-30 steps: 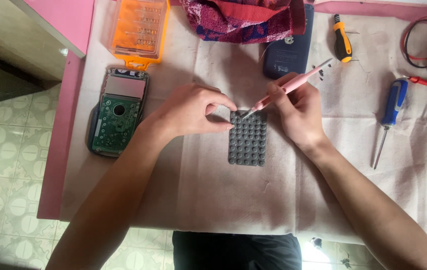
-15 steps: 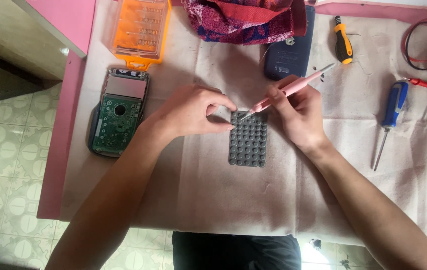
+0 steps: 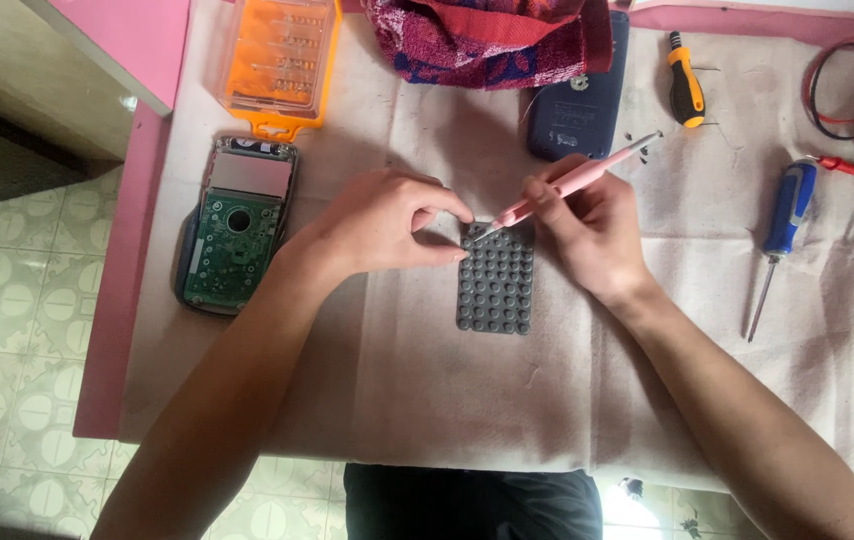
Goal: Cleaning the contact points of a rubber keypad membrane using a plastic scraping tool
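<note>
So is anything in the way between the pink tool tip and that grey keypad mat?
Nothing visible. The right hand aims the pink tool at the top edge of the grey keypad mat, where the left hand pinches it.

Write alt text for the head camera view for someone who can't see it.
Seen from above, the left hand pins the top edge of a grey rubber keypad mat on a beige cloth while the right hand points a pink slim tool at its top corner. An opened device showing a green circuit board lies left.
</note>
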